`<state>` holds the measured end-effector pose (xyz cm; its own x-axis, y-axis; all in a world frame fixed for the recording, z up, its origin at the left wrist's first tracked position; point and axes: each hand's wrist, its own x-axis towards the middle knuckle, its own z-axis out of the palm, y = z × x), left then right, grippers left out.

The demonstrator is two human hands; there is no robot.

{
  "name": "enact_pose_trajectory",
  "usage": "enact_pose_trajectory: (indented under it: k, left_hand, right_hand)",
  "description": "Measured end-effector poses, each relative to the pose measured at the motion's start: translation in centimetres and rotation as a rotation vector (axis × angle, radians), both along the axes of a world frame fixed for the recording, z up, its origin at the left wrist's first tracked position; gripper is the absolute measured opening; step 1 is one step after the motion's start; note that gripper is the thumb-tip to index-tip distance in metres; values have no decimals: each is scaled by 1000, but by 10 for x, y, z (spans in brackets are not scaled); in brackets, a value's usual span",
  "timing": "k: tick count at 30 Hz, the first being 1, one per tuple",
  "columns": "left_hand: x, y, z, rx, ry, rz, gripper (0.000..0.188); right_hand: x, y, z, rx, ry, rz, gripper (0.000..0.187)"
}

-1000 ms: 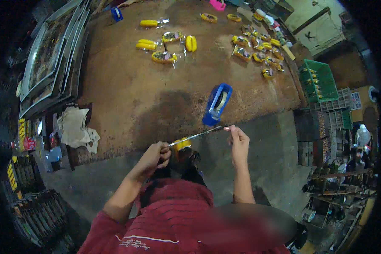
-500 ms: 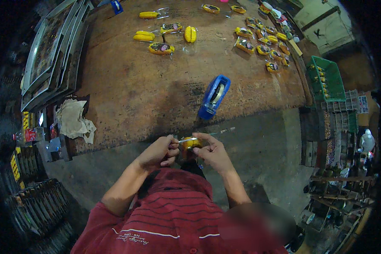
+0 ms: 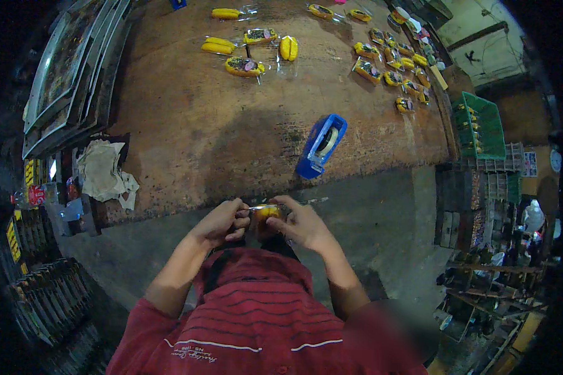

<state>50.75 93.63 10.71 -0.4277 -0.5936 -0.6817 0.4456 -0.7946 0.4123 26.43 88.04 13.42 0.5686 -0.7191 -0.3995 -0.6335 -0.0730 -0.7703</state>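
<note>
Between my hands, just off the table's near edge, is a yellow bread bun (image 3: 268, 213) in a clear plastic wrapper. My left hand (image 3: 220, 223) has its fingers curled, pinching the wrapper at the bun's left side. With thumb and fingers, my right hand (image 3: 305, 225) grips the bun from the right. The underside of the bun is hidden. On the table ahead, nearest to my right hand, lies a blue tape dispenser (image 3: 310, 166) with a roll of tape in it.
Wrapped yellow buns (image 3: 244, 67) lie at the far middle of the wooden table (image 3: 175, 125), with more buns (image 3: 366, 70) grouped far right. Stacked metal trays (image 3: 69, 94) and a crumpled cloth (image 3: 101, 171) are on the left. A green crate (image 3: 495, 128) stands right.
Both hands and the bun sit slightly further left in view. The bun's yellow top shows more between the hands. The table and its things have shifted slightly with the camera.
</note>
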Motion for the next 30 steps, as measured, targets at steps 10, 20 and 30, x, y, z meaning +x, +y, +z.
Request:
enact_pose_trajectory:
  k: [10, 20, 30]
  left_hand:
    - [18, 36, 0, 134, -139, 234, 31]
    - [18, 47, 4, 111, -81, 264, 32]
    - [39, 44, 2, 113, -23, 213, 29]
  right_hand:
    - [-47, -85, -128, -106, -230, -981, 37]
    - [-44, -62, -108, 329, -658, -1080, 27]
    - [-36, -49, -145, -307, -97, -849, 23]
